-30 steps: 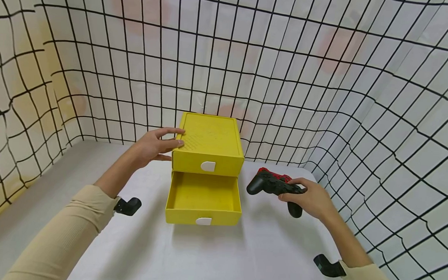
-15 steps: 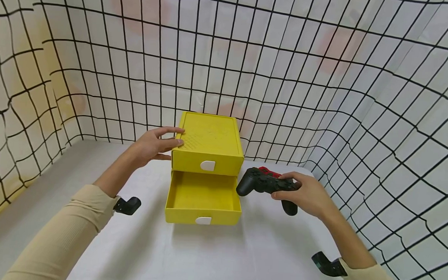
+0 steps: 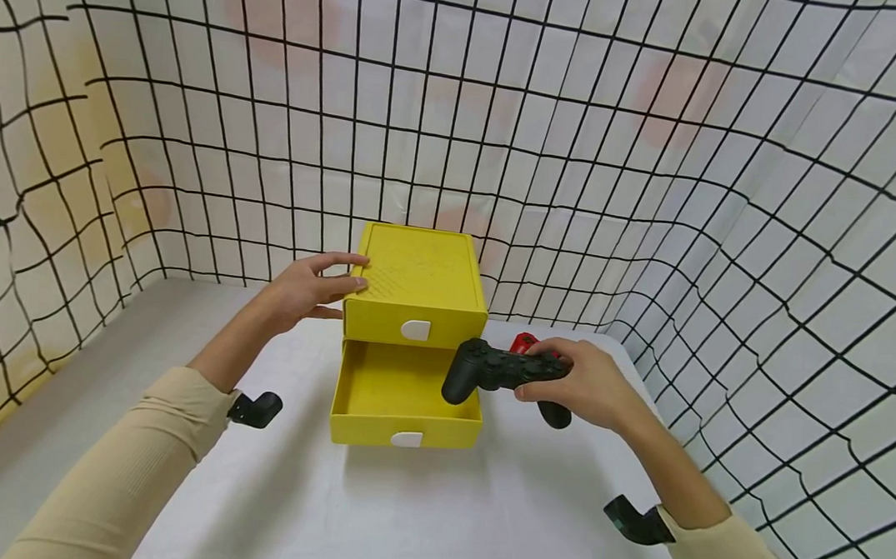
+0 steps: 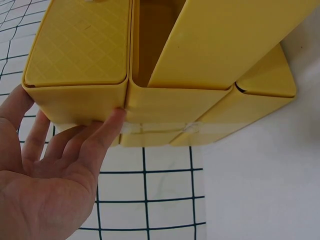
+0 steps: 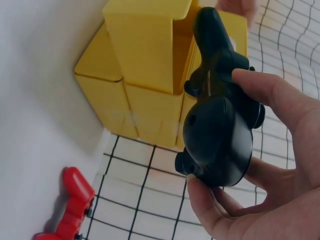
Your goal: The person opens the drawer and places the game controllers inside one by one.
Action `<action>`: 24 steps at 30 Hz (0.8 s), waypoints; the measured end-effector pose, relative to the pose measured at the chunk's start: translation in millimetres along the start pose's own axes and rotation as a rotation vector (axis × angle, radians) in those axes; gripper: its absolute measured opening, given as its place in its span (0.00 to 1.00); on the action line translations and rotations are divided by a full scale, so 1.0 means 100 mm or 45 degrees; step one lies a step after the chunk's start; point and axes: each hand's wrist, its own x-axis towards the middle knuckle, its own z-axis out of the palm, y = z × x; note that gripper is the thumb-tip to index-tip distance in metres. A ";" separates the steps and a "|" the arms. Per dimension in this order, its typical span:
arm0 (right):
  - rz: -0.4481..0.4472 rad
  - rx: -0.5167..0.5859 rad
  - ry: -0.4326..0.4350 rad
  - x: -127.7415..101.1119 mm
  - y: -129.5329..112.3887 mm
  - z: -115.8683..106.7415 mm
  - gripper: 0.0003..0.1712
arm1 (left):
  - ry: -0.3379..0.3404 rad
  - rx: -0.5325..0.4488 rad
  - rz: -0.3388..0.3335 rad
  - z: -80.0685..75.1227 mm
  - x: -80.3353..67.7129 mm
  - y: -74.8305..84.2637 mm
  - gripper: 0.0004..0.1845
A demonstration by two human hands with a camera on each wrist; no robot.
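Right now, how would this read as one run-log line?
Right fingers: grip black controller | left fingers: touch yellow drawer unit | middle drawer: open | red controller: on table

The cabinet stands on the desk, net behind, middle drawer jutting towards me. My left hand touches the cabinet's left side; my right hand holds a controller by the drawer's right edge, a second controller beyond.
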 end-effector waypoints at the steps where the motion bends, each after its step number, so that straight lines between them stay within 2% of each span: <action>1: -0.003 -0.001 -0.007 0.01 -0.02 0.01 0.34 | 0.001 0.000 0.000 0.00 0.00 0.00 0.31; 10: -0.100 -0.012 -0.033 0.11 -0.19 0.14 0.26 | -0.001 0.007 0.007 -0.01 0.00 -0.01 0.31; 24: -0.194 0.020 -0.083 0.25 -0.48 0.34 0.25 | -0.003 0.010 0.015 0.00 -0.01 -0.01 0.31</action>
